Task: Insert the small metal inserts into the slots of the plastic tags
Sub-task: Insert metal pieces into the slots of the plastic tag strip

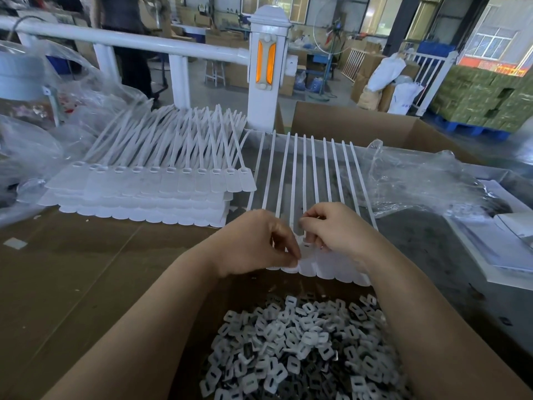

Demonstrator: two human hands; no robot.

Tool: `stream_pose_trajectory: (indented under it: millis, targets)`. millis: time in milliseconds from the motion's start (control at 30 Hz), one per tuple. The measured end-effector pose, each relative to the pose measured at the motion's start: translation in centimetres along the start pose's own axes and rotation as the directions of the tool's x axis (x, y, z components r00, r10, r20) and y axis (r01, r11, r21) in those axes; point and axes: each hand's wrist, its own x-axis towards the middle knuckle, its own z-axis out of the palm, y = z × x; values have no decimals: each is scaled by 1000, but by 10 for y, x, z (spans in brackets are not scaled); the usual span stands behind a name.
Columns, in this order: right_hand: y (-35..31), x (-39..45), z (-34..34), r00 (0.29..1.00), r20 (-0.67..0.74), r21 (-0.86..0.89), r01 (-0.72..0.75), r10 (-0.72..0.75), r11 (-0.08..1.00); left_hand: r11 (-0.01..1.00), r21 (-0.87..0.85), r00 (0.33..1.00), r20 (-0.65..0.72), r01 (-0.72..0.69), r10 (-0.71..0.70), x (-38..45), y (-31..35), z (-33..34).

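Two bare forearms enter from the bottom edge, one from about 7 o'clock and the other from about 5 o'clock, and no sleeve, cuff or glove shows anywhere along them. The left hand (259,241) is bare, with no ring, watch or wristband visible on it or on its wrist. The right hand (336,229), just toward 3 o'clock from the left one, is likewise uncovered and unadorned, with short, unpainted nails on the fingers that show.
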Motion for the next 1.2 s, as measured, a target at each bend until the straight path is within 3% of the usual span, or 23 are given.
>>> stream_pose_trajectory:
  millis: [100,200,433,767,1067,1200]
  targets:
    - [0,0,0,1000,-5,49,-7,7,999,996,-76,968,248,52,-31,-5,7,-6]
    - [-1,-1,1,1000,-3,61,3,-3,998,997,-42,940,338,64,-46,-6,12,-2]
    - [-2,-3,-1,1000,9,64,8,-9,998,996,22,921,378,87,-89,-6,11,1]
    - [-5,-6,-5,999,11,55,38,-39,998,982,-97,929,350,162,-119,-8,7,-4]
    - [-5,-8,-7,998,50,44,43,-46,998,948,-213,875,470,239,-115,-11,3,-8]
    - [-7,-10,-8,995,78,21,54,-56,998,944,-238,888,448,230,-103,-10,0,-10]
